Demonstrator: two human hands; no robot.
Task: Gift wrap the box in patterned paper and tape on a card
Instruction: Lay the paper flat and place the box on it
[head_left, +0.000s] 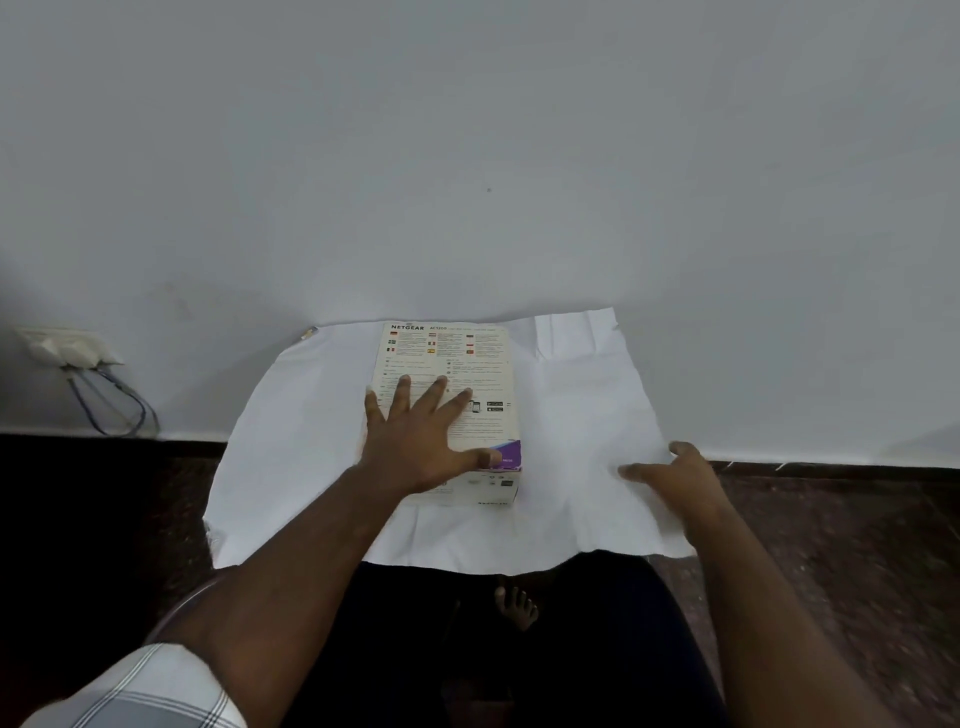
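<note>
A printed cardboard box (470, 358) with a purple corner lies flat on a large sheet of paper (301, 431) spread white side up on the floor against the wall. My left hand (421, 436) rests on the box's top with its fingers spread and straight. At the sheet's right edge, my right hand (675, 480) pinches the paper, fingers on top of the sheet and thumb at the edge. No card or tape shows.
The sheet's far edge touches a white wall (467, 156). A wall socket with plugged cables (72, 353) sits low at the left. Dark stone floor (831, 545) lies on both sides. My legs and a bare foot (514, 605) are just below the sheet's near edge.
</note>
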